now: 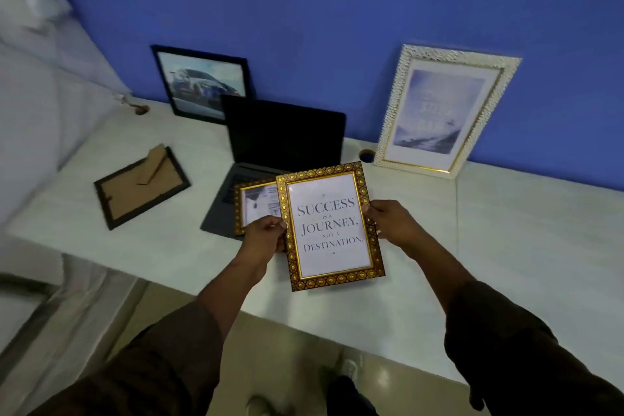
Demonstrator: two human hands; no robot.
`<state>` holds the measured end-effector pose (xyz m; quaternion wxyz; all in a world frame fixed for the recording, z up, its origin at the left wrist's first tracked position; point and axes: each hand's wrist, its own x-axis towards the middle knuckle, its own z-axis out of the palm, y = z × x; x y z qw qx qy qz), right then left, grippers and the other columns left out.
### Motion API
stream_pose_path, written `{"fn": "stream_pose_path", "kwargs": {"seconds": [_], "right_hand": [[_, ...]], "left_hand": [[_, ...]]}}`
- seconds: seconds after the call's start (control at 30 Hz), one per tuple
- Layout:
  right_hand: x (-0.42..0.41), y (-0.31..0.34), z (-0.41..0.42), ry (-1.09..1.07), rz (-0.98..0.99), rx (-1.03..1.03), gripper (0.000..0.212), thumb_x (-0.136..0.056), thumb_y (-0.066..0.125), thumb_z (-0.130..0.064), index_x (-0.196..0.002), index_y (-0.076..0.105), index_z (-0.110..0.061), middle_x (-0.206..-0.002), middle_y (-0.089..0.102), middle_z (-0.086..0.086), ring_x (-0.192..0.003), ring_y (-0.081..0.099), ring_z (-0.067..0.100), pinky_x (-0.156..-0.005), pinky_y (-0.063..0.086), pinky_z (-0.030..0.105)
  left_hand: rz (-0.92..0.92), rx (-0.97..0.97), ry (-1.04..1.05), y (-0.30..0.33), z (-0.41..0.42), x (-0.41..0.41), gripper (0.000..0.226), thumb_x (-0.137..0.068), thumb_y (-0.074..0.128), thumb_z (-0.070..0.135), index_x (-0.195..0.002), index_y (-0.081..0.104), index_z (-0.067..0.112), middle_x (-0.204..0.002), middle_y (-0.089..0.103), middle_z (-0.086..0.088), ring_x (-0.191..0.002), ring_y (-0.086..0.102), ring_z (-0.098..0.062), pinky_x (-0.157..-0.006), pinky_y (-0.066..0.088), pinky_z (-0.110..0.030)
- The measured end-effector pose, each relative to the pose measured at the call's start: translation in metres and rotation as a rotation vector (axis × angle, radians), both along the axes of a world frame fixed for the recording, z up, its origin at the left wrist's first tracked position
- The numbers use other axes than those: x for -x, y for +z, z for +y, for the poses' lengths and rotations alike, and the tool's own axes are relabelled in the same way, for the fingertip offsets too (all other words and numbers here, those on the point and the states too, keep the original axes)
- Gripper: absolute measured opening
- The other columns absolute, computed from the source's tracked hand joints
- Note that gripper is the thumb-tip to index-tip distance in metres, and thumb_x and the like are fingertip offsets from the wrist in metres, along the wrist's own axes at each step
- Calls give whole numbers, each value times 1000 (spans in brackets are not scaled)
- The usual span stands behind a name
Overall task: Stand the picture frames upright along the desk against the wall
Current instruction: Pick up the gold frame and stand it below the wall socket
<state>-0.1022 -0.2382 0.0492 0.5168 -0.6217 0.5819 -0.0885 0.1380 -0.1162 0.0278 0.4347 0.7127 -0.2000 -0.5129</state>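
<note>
I hold a gold-patterned frame [329, 224] reading "Success is a journey, not a destination" face up above the white desk [506, 246]. My left hand [266, 233] grips its left edge and my right hand [388, 221] grips its right edge. A second gold frame [255, 204] lies flat on the laptop, partly under the held one. A black frame with a car picture [202, 84] and a white-and-gold frame [439, 111] stand upright against the blue wall. A black frame [141, 187] lies face down at the left, its cardboard stand showing.
An open dark laptop [283, 142] sits mid-desk, its screen in front of the car frame. A round cable hole [367, 155] is beside the white frame. Pale bedding [37, 105] borders the desk's left side. Floor and my shoes show below the desk's front edge.
</note>
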Motion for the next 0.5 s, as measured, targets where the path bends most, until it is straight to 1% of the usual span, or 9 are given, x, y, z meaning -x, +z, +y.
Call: {"fn": "stream_pose_path", "kwargs": {"seconds": [0.07,0.13,0.17,0.2,0.23,0.27,0.37,0.43,0.5], "right_hand": [[-36,15,13,33,4,61,37,-102,48,-42,-115,70,-16,-112,71,5,-102,66,28,-89,57,46],[-76,28,26,75,-13,130,33,-102,49,-41,-116,70,-21,-111,72,3,-100,67,25,-90,57,47],[-98,34,32,96,-30,161,31,-102,49,-40,-118,70,-24,-110,72,1,-98,67,22,-89,57,45],[-118,42,39,121,-45,180,29,-102,50,-39,-117,69,-24,-105,71,-1,-94,66,19,-85,56,41],[-139,49,46,144,-63,199,27,-102,50,-36,-116,69,-22,-100,70,-3,-89,65,18,-80,55,38],[-160,56,54,172,-63,215,27,-103,51,-35,-114,69,-19,-97,70,-2,-88,65,18,-77,55,37],[-223,73,74,249,-101,241,26,-103,51,-32,-108,70,-16,-99,73,3,-91,68,22,-83,57,44],[-260,84,87,303,-122,240,25,-102,52,-32,-99,71,-16,-93,73,6,-85,70,23,-80,57,44],[-303,95,96,350,-123,285,26,-101,55,-33,-88,70,-16,-82,73,3,-78,70,23,-73,57,40]], "left_hand": [[-25,71,22,17,24,-31,19,-102,52,4,-88,64,7,-90,67,-16,-80,62,-26,-75,56,-34],[-70,132,46,34,49,-67,15,-102,53,6,-93,65,4,-88,68,-11,-76,62,-19,-66,55,-25],[-99,153,59,41,62,-86,13,-102,54,7,-96,66,4,-86,68,-9,-74,62,-17,-63,54,-21],[-123,171,73,48,74,-104,13,-101,55,8,-96,67,4,-85,68,-8,-73,62,-16,-63,53,-20],[-143,183,92,54,86,-123,13,-101,56,9,-96,68,4,-84,69,-8,-73,62,-17,-65,52,-23],[-156,191,114,60,99,-142,13,-101,57,10,-95,68,6,-85,70,-7,-75,63,-18,-69,52,-26],[-213,222,185,81,134,-193,15,-99,59,12,-89,69,16,-87,72,-2,-80,66,-18,-77,53,-32],[-257,231,238,93,156,-222,15,-99,59,12,-91,70,17,-91,74,-3,-85,68,-19,-81,55,-34],[-306,238,291,106,176,-256,14,-100,58,13,-96,72,14,-96,76,-6,-91,70,-22,-80,56,-31]]}}
